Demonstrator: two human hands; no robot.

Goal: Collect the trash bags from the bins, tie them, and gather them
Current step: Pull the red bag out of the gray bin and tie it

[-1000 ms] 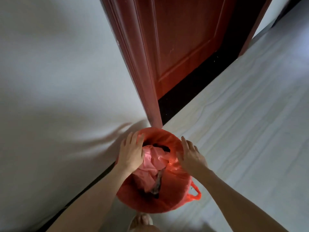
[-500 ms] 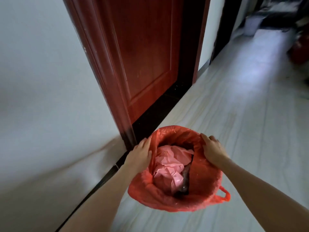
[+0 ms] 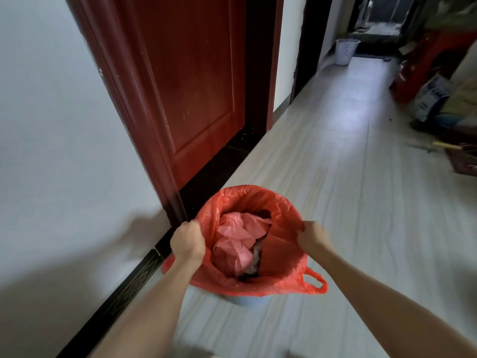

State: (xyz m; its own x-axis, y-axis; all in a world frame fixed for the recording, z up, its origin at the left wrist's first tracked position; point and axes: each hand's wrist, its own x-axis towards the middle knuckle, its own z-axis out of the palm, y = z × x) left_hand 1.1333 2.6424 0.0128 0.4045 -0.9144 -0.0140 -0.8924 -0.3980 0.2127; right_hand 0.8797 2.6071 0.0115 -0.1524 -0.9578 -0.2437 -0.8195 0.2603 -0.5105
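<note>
Your two forearms come in from 6 o'clock and meet the red trash bag (image 3: pixel 281 244) at its rim. Your left hand (image 3: pixel 188 242) is clenched on the bag's edge at 9 o'clock of the opening; your right hand (image 3: pixel 311 235), blurred, looks to be grasping the edge at 3 o'clock. So each grip holds plastic, and the bag hangs open between them, equally near to both.

The bag sits in a pale bin (image 3: pixel 241 301), of which only a sliver shows beneath at 6 o'clock. One loop handle (image 3: pixel 313 280) droops outside at 4 o'clock, nearer your right hand. Crumpled pink plastic (image 3: pixel 237 239) fills the middle.

The bag's long axis runs straight down into the bin, so the lift likely needs to go straight up, both hands level.

Farther off at 12 o'clock stands the red door (image 3: pixel 191 81); down the floor (image 3: pixel 348 164) at 1 o'clock waits a white basket (image 3: pixel 346 51).
</note>
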